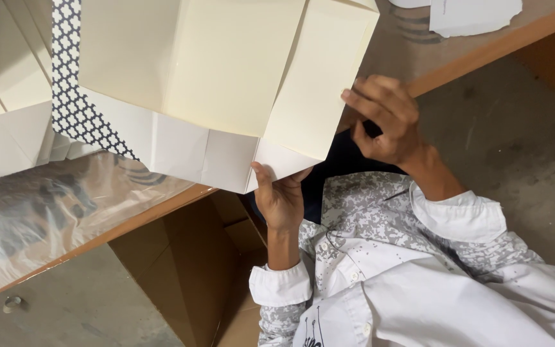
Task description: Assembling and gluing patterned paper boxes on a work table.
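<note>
White shirt sleeves lay nearest the lens, with two hands up at one cream paper box (226, 71).

The left hand (282, 196) gripped the box's lower corner, thumb pressed on a white folded flap, where the box overhung the table's wooden front edge (162, 209). The right hand (387, 119) had curled fingers touching the box's right side; whether it clamped the card I cannot tell. One brown carton (194, 270) stood under the table. One patterned black-and-white sheet (75, 96) lay under the box.
</note>
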